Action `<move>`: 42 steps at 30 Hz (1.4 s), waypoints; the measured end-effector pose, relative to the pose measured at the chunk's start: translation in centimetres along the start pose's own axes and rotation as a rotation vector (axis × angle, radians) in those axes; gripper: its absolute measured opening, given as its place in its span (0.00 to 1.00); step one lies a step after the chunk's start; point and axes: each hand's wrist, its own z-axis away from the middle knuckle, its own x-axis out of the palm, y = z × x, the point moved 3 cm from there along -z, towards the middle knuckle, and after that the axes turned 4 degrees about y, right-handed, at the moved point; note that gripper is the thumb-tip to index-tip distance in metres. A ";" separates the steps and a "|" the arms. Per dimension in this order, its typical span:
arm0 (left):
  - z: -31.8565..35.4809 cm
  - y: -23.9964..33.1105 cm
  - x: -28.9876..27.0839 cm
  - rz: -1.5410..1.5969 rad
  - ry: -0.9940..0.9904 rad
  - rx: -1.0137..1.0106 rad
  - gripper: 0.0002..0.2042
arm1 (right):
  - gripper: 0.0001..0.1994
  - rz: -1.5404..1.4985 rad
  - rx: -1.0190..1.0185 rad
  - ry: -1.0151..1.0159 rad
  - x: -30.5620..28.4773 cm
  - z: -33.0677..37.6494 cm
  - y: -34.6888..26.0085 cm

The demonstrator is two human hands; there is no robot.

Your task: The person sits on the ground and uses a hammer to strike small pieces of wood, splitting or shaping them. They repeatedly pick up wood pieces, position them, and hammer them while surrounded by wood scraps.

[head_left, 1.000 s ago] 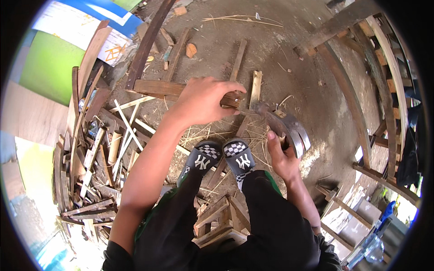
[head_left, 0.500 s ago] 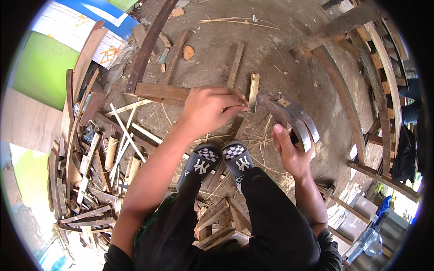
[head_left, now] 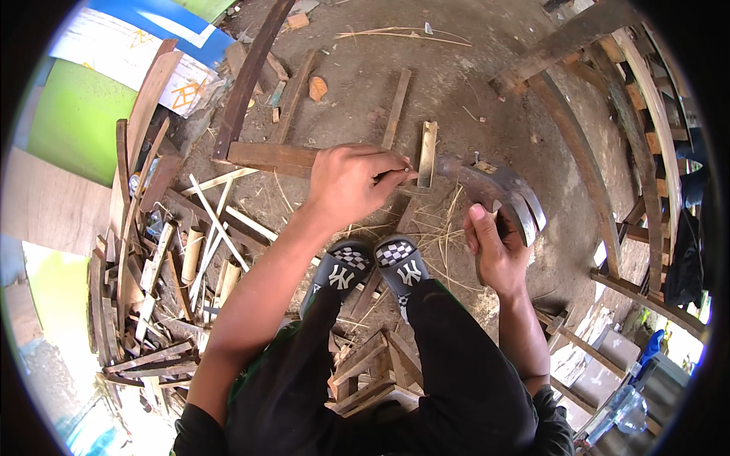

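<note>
My right hand [head_left: 498, 247] grips a claw hammer [head_left: 494, 190] close under its head; the thumb lies along it and most of the handle is hidden. The hammer's striking face points left, a short way from the fingertips of my left hand [head_left: 353, 182]. Those fingers are pinched together, and whatever they hold is too small to make out. From behind the left hand a brown wooden board [head_left: 270, 158] runs left, meeting a long dark beam [head_left: 247, 83]. Just beyond the fingertips lies a short pale piece of split wood or bamboo [head_left: 427, 156].
Wood scraps and sticks [head_left: 171, 281] are heaped at the left. A wooden frame [head_left: 585, 159] stands at the right, with a plastic bottle [head_left: 630, 406] below it. Narrow wood strips [head_left: 397, 110] lie on the dirt floor. Small wooden pieces [head_left: 380, 372] stand between my legs.
The hammer has shifted slightly right with my right hand, away from the left fingertips. My left hand stays pinched in nearly the same place.
</note>
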 end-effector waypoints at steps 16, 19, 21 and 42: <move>-0.1 0.6 -1.1 -0.238 -0.312 -0.010 0.18 | 0.12 0.506 -0.418 -0.250 1.4 -1.4 -4.8; -0.1 0.4 -1.0 -0.245 -0.359 -0.028 0.19 | 0.10 0.585 -0.462 -0.289 1.7 -1.1 -4.9; 0.0 0.4 -0.9 -0.211 -0.330 -0.046 0.19 | 0.11 0.507 -0.420 -0.269 1.8 -1.0 -4.8; -0.7 0.3 -0.2 -0.373 -0.424 -0.082 0.15 | 0.10 0.549 -0.657 -0.133 0.0 1.4 -0.8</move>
